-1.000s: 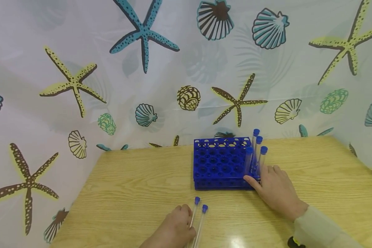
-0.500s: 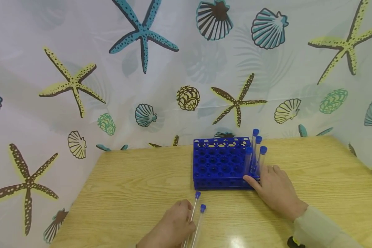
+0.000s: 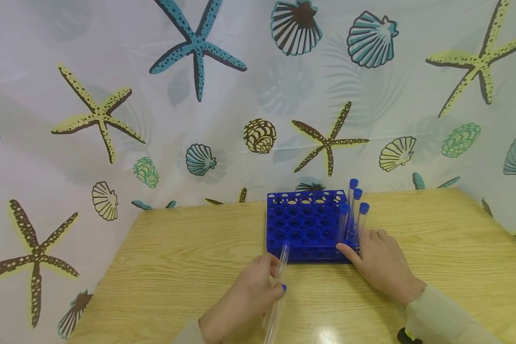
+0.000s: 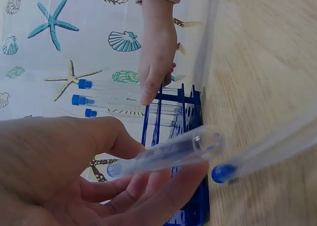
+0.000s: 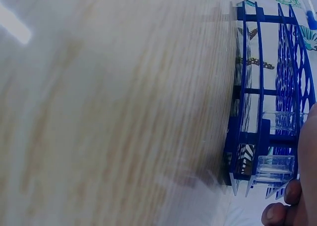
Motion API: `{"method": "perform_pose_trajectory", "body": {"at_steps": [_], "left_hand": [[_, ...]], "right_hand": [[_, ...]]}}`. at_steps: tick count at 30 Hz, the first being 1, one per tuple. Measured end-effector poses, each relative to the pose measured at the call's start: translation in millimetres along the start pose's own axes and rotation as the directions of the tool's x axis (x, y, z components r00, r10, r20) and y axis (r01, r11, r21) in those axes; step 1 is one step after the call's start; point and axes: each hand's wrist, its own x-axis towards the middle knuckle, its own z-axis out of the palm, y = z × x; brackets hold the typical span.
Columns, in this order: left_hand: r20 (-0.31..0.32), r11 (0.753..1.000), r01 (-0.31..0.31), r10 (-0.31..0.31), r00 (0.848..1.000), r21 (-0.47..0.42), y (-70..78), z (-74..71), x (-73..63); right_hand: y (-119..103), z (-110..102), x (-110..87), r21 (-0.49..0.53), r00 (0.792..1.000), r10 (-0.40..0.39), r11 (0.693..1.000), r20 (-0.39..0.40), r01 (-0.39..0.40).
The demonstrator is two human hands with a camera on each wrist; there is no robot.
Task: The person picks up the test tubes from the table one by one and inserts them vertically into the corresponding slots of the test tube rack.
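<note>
My left hand (image 3: 253, 286) pinches a clear test tube (image 3: 282, 263) with a blue cap, held tilted above the table near the rack's front. In the left wrist view this tube (image 4: 168, 151) lies between thumb and fingers, its rounded bottom toward the camera. A second capped test tube (image 4: 277, 146) rests on the table beside it. My right hand (image 3: 382, 267) grips the right front corner of the blue test tube rack (image 3: 301, 224). Several blue-capped test tubes (image 3: 360, 224) stand in the rack's right end. In the right wrist view, fingertips (image 5: 275, 213) show beside the rack.
The wooden table (image 3: 185, 248) extends to both sides of the rack. Behind it hangs a white curtain (image 3: 232, 119) printed with starfish and shells. A small black and yellow object (image 3: 407, 336) is partly visible by the right sleeve.
My left hand has picked up one test tube and moved it forward toward the rack, leaving the other on the table. My right hand has stayed at the rack corner.
</note>
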Motion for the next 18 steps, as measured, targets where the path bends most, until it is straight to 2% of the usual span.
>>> {"method": "perform_pose_trajectory", "body": {"at_steps": [8, 13, 18], "left_hand": [[-0.038, 0.995, -0.059, 0.056, 0.998, -0.079, 11.7, 0.3, 16.2], [-0.061, 0.991, -0.120, 0.116, 0.991, -0.064, 20.0, 0.5, 30.6], [-0.057, 0.978, -0.180, 0.175, 0.983, -0.104, 29.3, 1.9, 45.2]], "right_hand": [[-1.3, 0.0, -0.3, 0.004, 1.000, -0.007, 1.000, -0.019, 0.007], [-1.5, 0.1, -0.2, 0.014, 1.000, 0.004, 1.000, -0.026, -0.004], [-1.2, 0.5, -0.5, 0.014, 1.000, 0.013, 1.000, -0.022, -0.013]]}}
